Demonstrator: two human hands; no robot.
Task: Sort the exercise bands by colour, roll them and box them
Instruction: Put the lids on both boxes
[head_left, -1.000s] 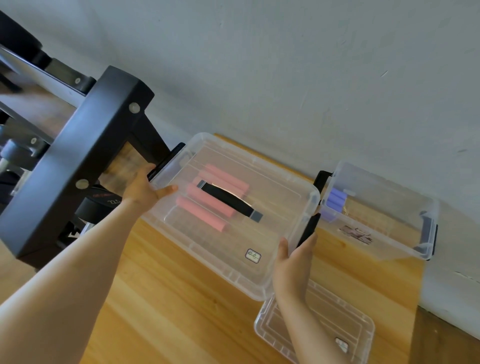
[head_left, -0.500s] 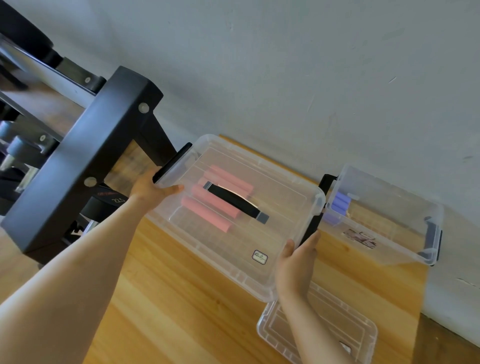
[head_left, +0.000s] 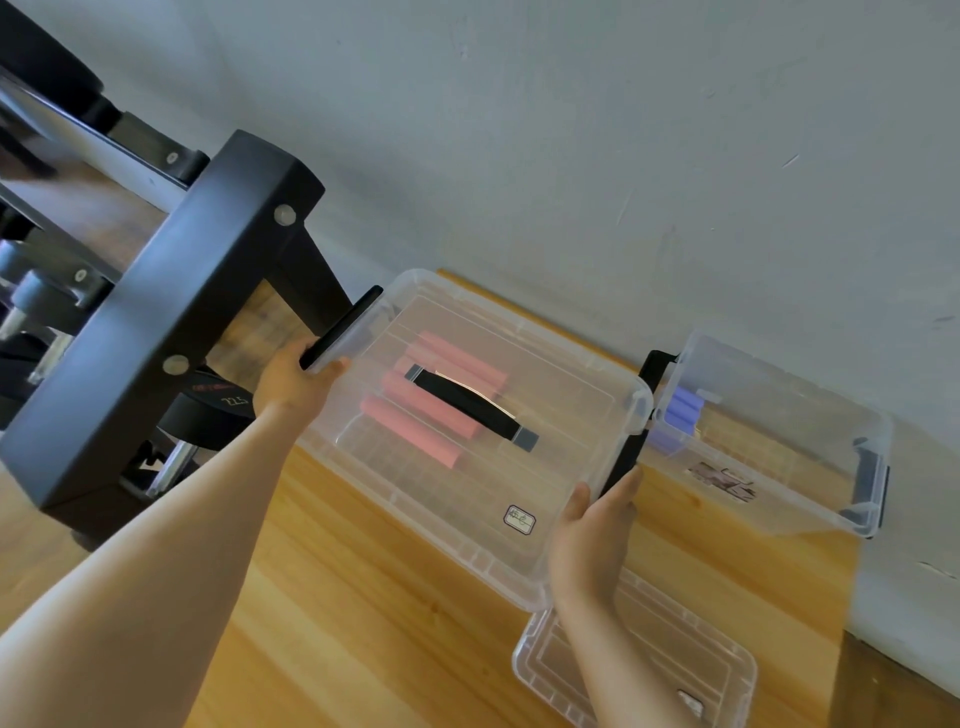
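Observation:
A clear lidded box (head_left: 545, 467) with a black carry handle stands on the wooden table (head_left: 363, 597). Several rolled pink bands (head_left: 415, 426) lie inside it. My left hand (head_left: 296, 382) grips the black clip at the box's left end. My right hand (head_left: 592, 530) holds the black clip at its right end. To the right, an open clear box (head_left: 810, 478) holds rolled purple bands (head_left: 680, 410) in its left end.
A loose clear lid (head_left: 675, 670) lies on the table in front, partly under my right forearm. A black metal rack (head_left: 171, 312) with dumbbells stands to the left, close to the pink box. A grey wall runs behind the table.
Both hands have stayed on the end clips of the pink box. The view has shifted slightly; the box sits in about the same place.

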